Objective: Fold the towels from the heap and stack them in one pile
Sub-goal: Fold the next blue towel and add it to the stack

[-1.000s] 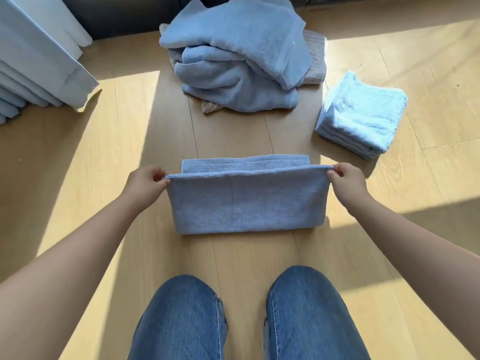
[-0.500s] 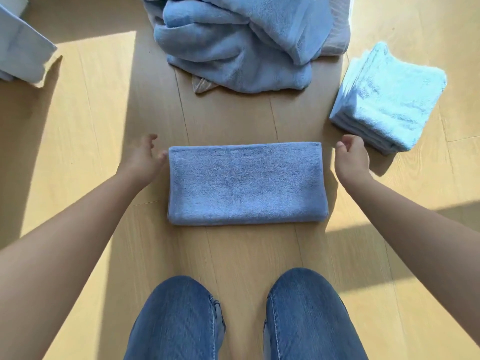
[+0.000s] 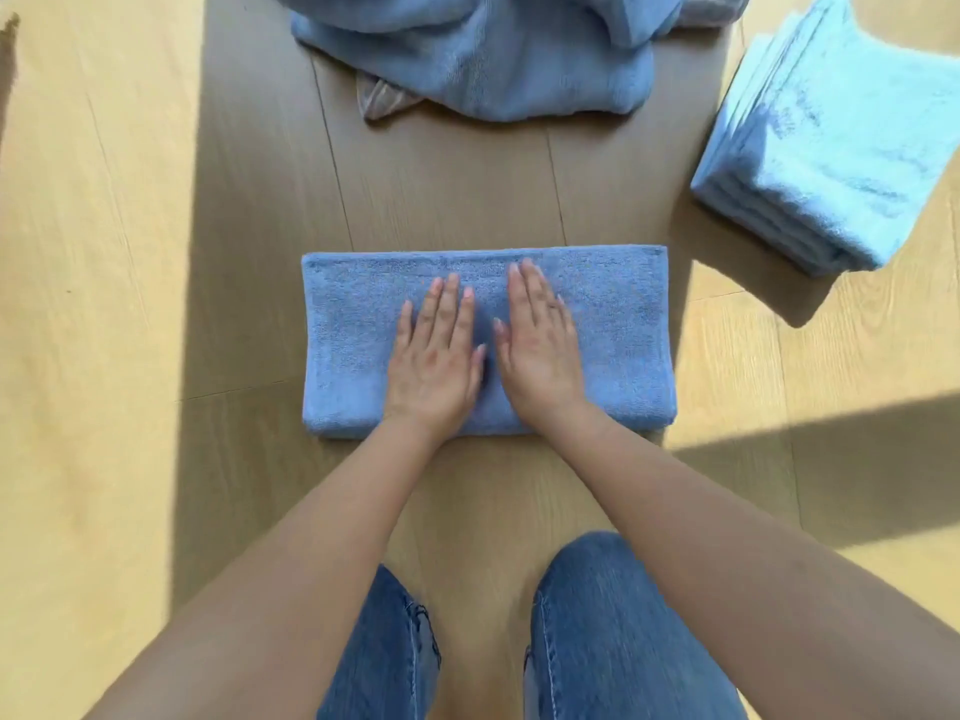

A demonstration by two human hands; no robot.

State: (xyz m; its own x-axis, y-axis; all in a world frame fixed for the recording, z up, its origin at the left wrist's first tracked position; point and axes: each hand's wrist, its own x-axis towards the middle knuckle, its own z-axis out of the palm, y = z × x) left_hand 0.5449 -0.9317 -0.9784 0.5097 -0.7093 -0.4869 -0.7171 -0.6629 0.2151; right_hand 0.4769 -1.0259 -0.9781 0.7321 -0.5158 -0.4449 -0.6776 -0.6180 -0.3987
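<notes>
One blue towel (image 3: 623, 324), folded long and smooth.
On it lie left hand (image 3: 434, 366) and right hand (image 3: 540, 350), fingers straight; one heap (image 3: 493, 59), one pile (image 3: 841, 148) beyond.

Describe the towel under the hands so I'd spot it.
On the pale wooden floor, ahead of the blue-jeaned knees, lies a mid-blue terry towel folded into a long rectangle. The left hand and right hand lie flat on it, unlike the rumpled blue heap beyond or the paler folded stack.
</notes>
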